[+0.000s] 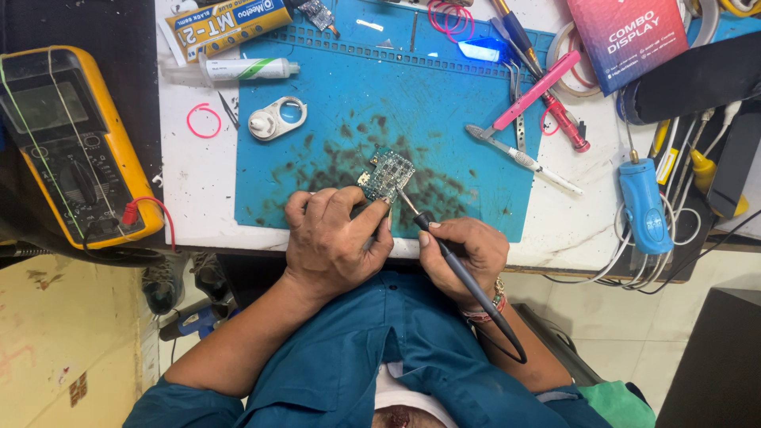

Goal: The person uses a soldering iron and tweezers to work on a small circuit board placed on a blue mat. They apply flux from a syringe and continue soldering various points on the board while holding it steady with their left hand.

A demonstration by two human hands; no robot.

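Around the blue mat (333, 158) many things lie on the white table (198, 190): a yellow multimeter (71, 147) at the far left, a white syringe tube (238, 70) and a white ring-shaped part (275, 119) above the hands, and pink tweezers (535, 91), a red screwdriver (567, 127) and a blue tool (644, 208) to the right. Nothing blocks the board. A yellow box (226, 24) sits at the top left, a red-and-blue box (626, 40) at the top right. The small grey-green board (386, 177) lies on the stained middle of the mat. The left hand (333, 242) pinches its lower edge with closed fingers. The right hand (468, 250) grips a soldering iron (444, 254) like a pen, the tip touching the board's right edge.
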